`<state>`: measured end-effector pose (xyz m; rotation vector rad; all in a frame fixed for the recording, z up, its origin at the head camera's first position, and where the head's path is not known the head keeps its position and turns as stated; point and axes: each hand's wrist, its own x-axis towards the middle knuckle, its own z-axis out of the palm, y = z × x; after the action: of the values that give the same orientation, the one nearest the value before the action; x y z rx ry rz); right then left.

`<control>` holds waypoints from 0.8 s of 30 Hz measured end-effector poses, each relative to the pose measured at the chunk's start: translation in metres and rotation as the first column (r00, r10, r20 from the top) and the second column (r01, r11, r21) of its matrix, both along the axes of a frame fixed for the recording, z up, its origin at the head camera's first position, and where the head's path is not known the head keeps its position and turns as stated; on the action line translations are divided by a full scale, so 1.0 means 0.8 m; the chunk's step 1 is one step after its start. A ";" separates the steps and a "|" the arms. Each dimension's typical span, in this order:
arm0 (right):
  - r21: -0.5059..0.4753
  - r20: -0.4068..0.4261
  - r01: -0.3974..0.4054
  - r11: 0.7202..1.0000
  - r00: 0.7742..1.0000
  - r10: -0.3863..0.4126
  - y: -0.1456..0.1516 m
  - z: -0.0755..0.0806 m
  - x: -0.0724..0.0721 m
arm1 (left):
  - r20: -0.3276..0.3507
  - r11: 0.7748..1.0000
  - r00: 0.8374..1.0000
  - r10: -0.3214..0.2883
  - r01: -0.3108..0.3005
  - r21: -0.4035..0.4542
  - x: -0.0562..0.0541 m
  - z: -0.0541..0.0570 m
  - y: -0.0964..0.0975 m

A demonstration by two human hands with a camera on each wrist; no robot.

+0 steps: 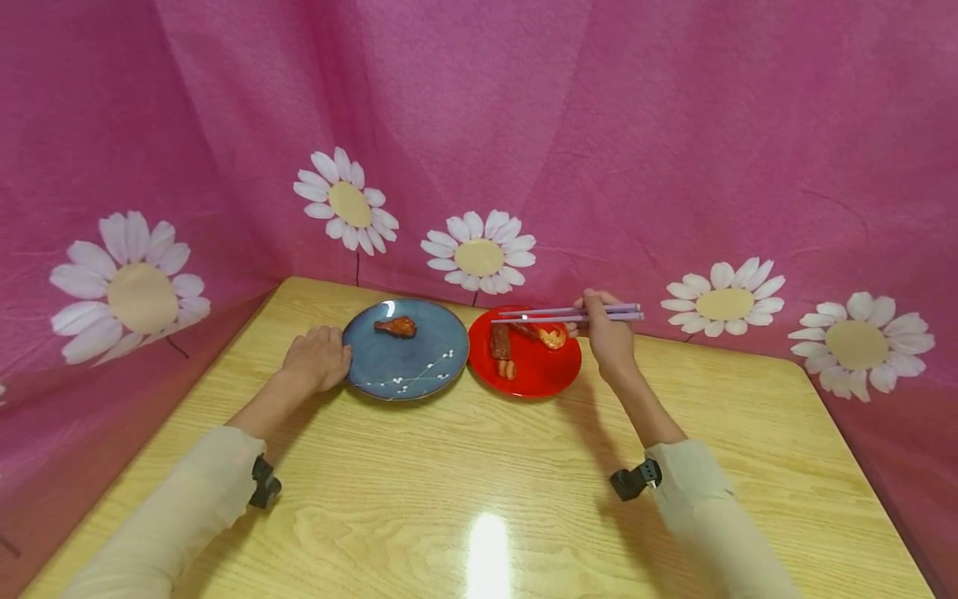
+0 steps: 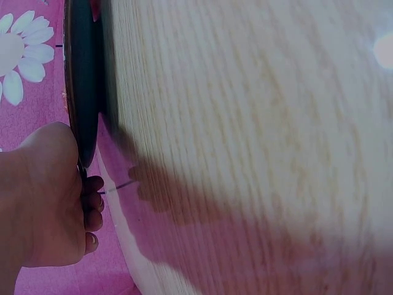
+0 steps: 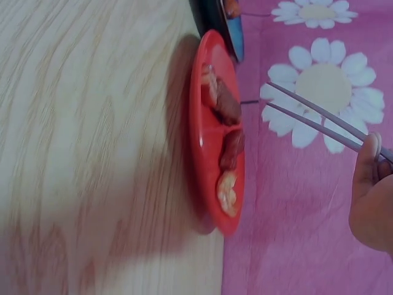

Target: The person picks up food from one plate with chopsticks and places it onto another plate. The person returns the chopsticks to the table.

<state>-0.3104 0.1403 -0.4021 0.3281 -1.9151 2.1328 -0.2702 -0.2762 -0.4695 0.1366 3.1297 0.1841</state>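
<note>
At the left rim of a blue plate [image 1: 397,359] my left hand [image 1: 318,359] grips the edge, its fingertips showing at the plate's underside in the left wrist view. A browned chicken piece [image 1: 397,327] lies toward the back of that plate. My right hand [image 1: 609,337] holds a pair of lilac chopsticks [image 1: 621,316], which point left above the red plate [image 1: 542,372]. Their tips are slightly apart, with nothing between them. On the red plate lie a curled shrimp [image 3: 226,193], dark brown meat pieces [image 1: 500,343] and another orange-white piece [image 1: 507,368].
Both plates stand side by side at the back of a light wooden table [image 1: 389,491]. Behind them hangs a pink cloth [image 1: 599,150] with large daisies, close to the table's back and sides. Black straps with small devices [image 1: 636,480] sit on both wrists.
</note>
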 end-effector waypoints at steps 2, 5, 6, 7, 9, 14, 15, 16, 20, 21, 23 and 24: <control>-0.001 -0.003 -0.020 1.000 1.000 0.020 -0.007 0.001 0.000 | 0.003 1.000 1.000 0.000 0.000 -0.002 0.000 -0.001 0.000; 0.009 -0.009 -0.049 0.999 0.999 0.049 -0.018 0.003 0.000 | 0.004 1.000 1.000 0.002 -0.002 -0.002 -0.001 -0.001 0.000; 0.013 -0.011 -0.055 0.998 0.998 0.055 -0.022 0.003 0.000 | 0.004 1.000 1.000 0.002 -0.002 -0.004 0.000 0.000 0.000; 0.019 -0.013 -0.063 0.998 0.998 0.063 -0.025 0.004 0.000 | 0.003 1.000 1.000 0.002 -0.002 -0.004 0.000 0.000 0.000; 0.028 -0.008 -0.072 0.997 0.997 0.072 -0.033 0.005 0.001 | 0.002 1.000 1.000 0.003 -0.003 -0.003 0.000 0.000 0.000; 0.036 -0.016 -0.105 0.994 0.994 0.105 -0.051 0.006 0.001 | 0.010 1.000 1.000 0.004 -0.004 0.002 -0.001 -0.001 -0.001; 0.040 -0.021 -0.113 0.993 0.993 0.113 -0.055 0.006 0.002 | 0.009 1.000 1.000 0.003 -0.003 0.003 -0.001 -0.001 -0.001; 0.038 -0.024 -0.122 0.992 0.992 0.123 -0.059 0.007 0.002 | 0.009 1.000 1.000 0.002 -0.002 0.003 -0.001 -0.001 -0.001; 0.034 -0.015 -0.154 0.988 0.988 0.154 -0.073 0.006 0.002 | 0.006 1.000 1.000 0.002 -0.002 0.004 0.000 0.000 -0.001; 0.032 -0.009 -0.159 0.987 0.987 0.159 -0.077 0.006 0.002 | 0.005 1.000 1.000 0.003 -0.003 0.004 0.000 0.000 -0.001; 0.023 0.008 -0.169 0.985 0.986 0.169 -0.084 0.005 0.002 | -0.001 1.000 1.000 0.006 -0.006 0.006 0.000 0.000 0.000; 0.027 0.014 -0.172 0.985 0.985 0.172 -0.087 0.005 0.003 | -0.003 1.000 1.000 0.005 -0.004 0.004 0.000 0.000 0.000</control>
<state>-0.3081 0.0703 -0.3984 0.5047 -1.9906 2.2200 -0.2703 -0.2763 -0.4695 0.1300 3.1333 0.1897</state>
